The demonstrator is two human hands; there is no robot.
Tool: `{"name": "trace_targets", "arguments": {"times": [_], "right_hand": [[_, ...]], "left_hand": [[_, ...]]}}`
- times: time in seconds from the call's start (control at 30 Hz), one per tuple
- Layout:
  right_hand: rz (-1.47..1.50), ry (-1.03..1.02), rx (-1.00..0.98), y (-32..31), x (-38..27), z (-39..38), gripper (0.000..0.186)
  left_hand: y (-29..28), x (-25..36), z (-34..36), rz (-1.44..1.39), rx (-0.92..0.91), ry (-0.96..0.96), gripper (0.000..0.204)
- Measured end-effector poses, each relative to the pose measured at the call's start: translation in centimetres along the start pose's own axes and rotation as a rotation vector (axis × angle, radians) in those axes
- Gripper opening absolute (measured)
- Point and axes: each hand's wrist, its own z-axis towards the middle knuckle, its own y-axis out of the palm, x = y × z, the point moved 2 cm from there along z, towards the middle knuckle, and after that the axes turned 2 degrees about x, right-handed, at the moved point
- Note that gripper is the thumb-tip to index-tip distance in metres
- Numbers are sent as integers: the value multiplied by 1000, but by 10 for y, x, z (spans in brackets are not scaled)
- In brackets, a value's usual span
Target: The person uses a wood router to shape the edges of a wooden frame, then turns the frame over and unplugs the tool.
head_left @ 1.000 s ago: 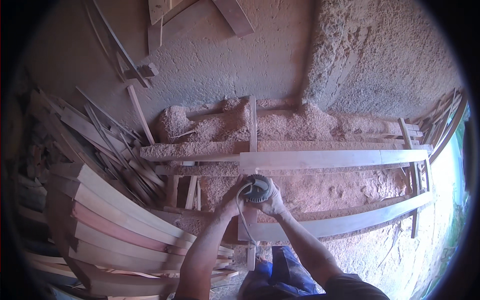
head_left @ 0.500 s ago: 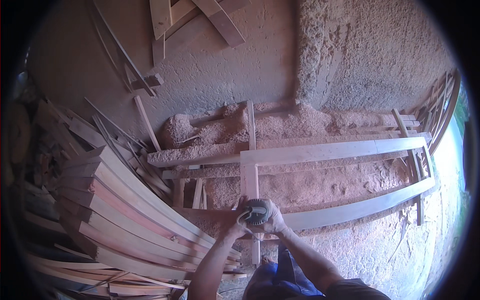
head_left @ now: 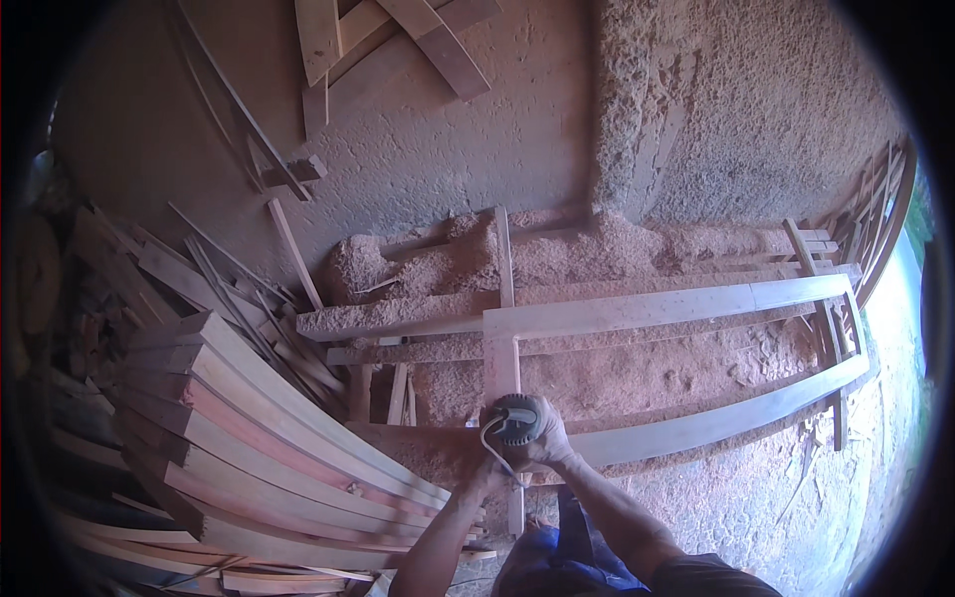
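Observation:
Both my hands hold a corded power tool (head_left: 516, 420) with a round, dark, vented top. It sits on the near left corner of a long pale wooden frame (head_left: 627, 306). My right hand (head_left: 551, 440) wraps round the tool's right side. On the lower left, my left hand (head_left: 494, 468) is closed against it, its fingers mostly hidden under the housing. A pale cord loops over the tool's left side. The tool's base and its working end are hidden from above. The frame's near rail (head_left: 716, 410) runs off to the right from the tool.
Heaped sawdust (head_left: 617, 378) lies under and behind the frame. Crosswise bars (head_left: 505, 259) support it. A stack of curved boards (head_left: 288, 428) stands close on my left, with loose offcuts (head_left: 169, 264) behind. Boards (head_left: 438, 45) lean on the rough wall.
The power tool has moved slightly away from me along the frame's left end, both hands with it. The whole view has shifted a little.

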Motion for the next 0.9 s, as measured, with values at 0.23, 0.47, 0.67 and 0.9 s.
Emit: {"name": "trace_targets", "arguments": {"times": [0.23, 0.47, 0.67, 0.9], "right_hand": [[29, -87, 53, -2, -5, 50, 75], [145, -7, 24, -7, 27, 100, 83], [85, -98, 42, -7, 20, 135, 75], [-116, -161, 157, -7, 29, 153, 69]], "left_hand": [[26, -64, -23, 50, -163, -60, 102], [8, -8, 0, 192, -37, -3, 130], [-2, 0, 0, 215, -37, -18, 133], [0, -6, -1, 142, -50, 5, 140]]}}
